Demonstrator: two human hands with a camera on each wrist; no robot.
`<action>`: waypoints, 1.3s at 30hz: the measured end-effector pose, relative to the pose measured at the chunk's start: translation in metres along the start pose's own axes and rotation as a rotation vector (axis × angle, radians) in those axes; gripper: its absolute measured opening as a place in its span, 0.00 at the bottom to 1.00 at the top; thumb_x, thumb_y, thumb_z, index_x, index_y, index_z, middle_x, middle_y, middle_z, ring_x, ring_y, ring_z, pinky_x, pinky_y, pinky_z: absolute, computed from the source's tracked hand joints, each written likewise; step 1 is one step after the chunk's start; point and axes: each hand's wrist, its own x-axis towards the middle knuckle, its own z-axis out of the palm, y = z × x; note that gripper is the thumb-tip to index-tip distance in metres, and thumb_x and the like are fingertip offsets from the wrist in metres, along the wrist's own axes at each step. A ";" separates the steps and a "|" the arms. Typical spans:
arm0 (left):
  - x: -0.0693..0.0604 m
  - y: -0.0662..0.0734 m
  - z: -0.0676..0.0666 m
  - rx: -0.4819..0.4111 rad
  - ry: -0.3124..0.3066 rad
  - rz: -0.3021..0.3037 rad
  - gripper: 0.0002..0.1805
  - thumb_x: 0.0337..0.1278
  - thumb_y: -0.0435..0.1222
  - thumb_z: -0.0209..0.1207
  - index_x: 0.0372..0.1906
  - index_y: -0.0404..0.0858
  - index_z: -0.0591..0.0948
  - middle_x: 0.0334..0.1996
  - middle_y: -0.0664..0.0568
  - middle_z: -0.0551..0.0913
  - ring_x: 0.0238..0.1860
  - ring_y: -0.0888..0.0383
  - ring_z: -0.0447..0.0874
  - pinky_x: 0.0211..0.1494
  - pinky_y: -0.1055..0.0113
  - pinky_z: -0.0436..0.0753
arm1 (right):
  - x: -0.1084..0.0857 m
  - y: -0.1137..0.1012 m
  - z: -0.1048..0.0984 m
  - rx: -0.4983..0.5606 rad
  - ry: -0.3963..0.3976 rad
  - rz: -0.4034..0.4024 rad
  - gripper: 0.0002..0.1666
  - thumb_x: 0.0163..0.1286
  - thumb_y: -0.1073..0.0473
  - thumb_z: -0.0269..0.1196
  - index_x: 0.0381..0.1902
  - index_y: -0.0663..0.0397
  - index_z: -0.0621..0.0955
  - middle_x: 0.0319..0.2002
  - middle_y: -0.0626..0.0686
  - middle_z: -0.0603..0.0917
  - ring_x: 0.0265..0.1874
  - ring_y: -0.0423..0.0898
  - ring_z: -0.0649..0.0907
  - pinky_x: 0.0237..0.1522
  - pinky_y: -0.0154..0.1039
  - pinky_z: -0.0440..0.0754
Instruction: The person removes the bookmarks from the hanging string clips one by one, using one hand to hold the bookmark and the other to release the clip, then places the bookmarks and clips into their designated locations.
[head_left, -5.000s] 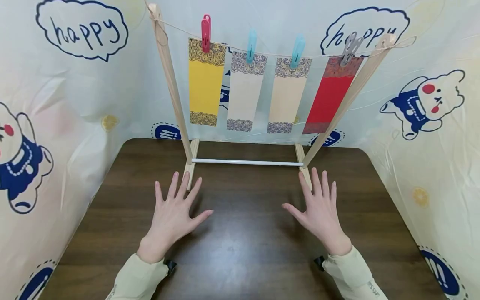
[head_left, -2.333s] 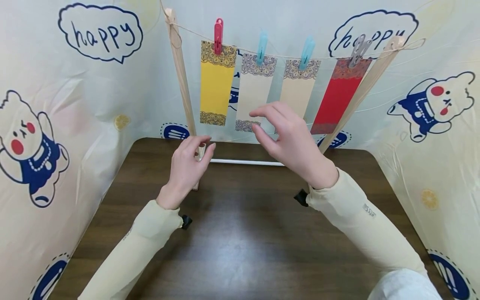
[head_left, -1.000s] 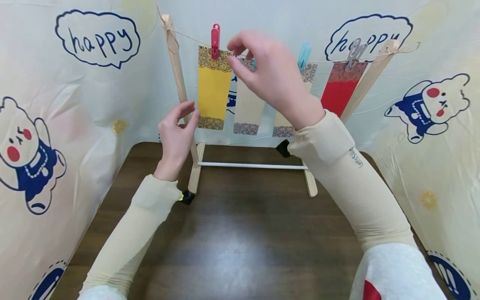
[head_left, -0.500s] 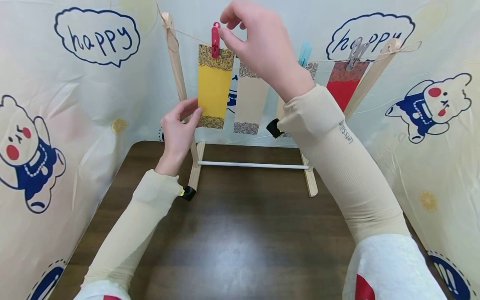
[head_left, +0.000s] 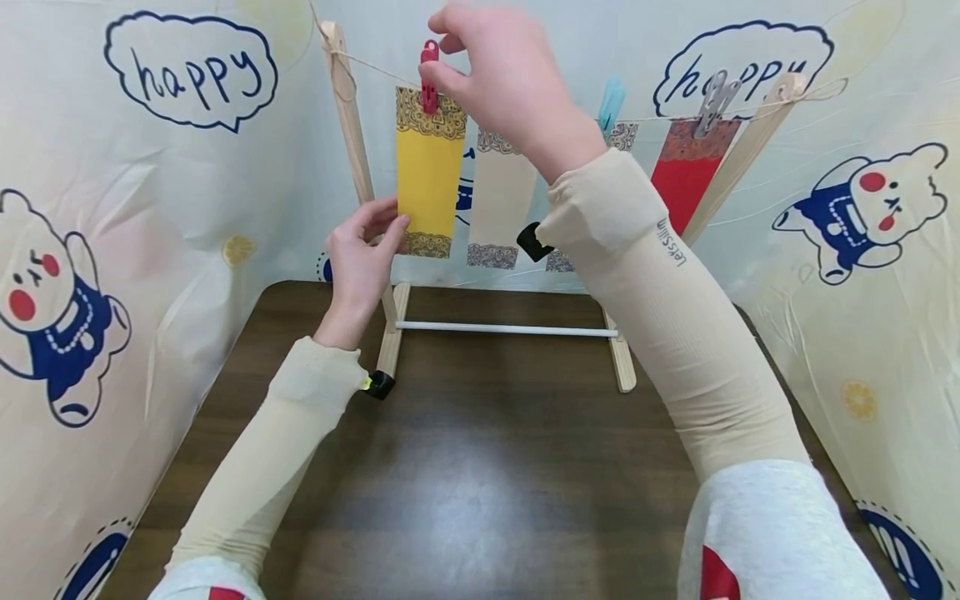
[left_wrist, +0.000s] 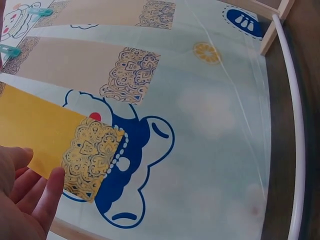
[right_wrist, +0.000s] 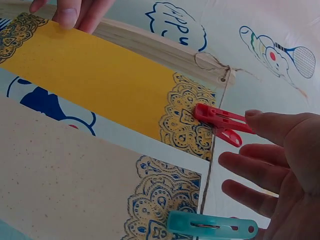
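We list four cards (head_left: 501, 196), four clips (head_left: 611, 104), one line (right_wrist: 207, 181). Left grip (head_left: 360, 254) at yellow card's (head_left: 430, 179) edge, pinch unclear to us; right grip (head_left: 502, 75) loosely parted against red clip (right_wrist: 217, 116); arm (head_left: 667, 308) obstructing third card (head_left: 559, 261).

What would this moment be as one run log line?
left hand: at edge of yellow card | right hand: thumb on red clothespin | status: yellow card clipped to string

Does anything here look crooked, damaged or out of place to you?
Nothing stands out. The yellow card hangs from the string by its red clip, the left hand at its edge; no tears or spills show. The right arm hides parts of other cards, so those I can't judge.
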 end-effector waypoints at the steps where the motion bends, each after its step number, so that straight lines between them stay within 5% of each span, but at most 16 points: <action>1: 0.000 0.000 0.000 -0.008 -0.002 -0.011 0.17 0.68 0.33 0.67 0.58 0.33 0.86 0.51 0.41 0.89 0.45 0.56 0.88 0.41 0.70 0.87 | 0.000 0.000 0.001 -0.009 -0.004 -0.001 0.32 0.82 0.41 0.52 0.79 0.41 0.68 0.74 0.42 0.74 0.72 0.38 0.72 0.69 0.25 0.66; 21: -0.003 -0.002 0.001 -0.017 -0.031 -0.012 0.12 0.68 0.33 0.67 0.52 0.32 0.89 0.44 0.40 0.90 0.36 0.59 0.88 0.32 0.73 0.85 | 0.000 -0.002 0.004 -0.046 0.027 -0.045 0.25 0.85 0.43 0.48 0.71 0.40 0.76 0.66 0.39 0.81 0.69 0.35 0.73 0.73 0.38 0.57; 32: -0.002 -0.006 -0.002 -0.030 -0.035 -0.036 0.12 0.67 0.35 0.69 0.48 0.31 0.89 0.36 0.53 0.89 0.30 0.58 0.85 0.31 0.73 0.83 | 0.002 -0.001 0.006 0.007 0.011 -0.046 0.24 0.84 0.45 0.50 0.71 0.44 0.75 0.63 0.43 0.83 0.62 0.39 0.77 0.60 0.23 0.70; 39: 0.000 -0.006 -0.003 0.010 -0.023 -0.036 0.12 0.66 0.36 0.69 0.48 0.32 0.90 0.34 0.55 0.89 0.29 0.61 0.84 0.27 0.73 0.80 | 0.003 0.000 0.005 0.001 0.016 -0.075 0.24 0.84 0.45 0.51 0.70 0.44 0.77 0.62 0.43 0.84 0.65 0.39 0.73 0.66 0.29 0.64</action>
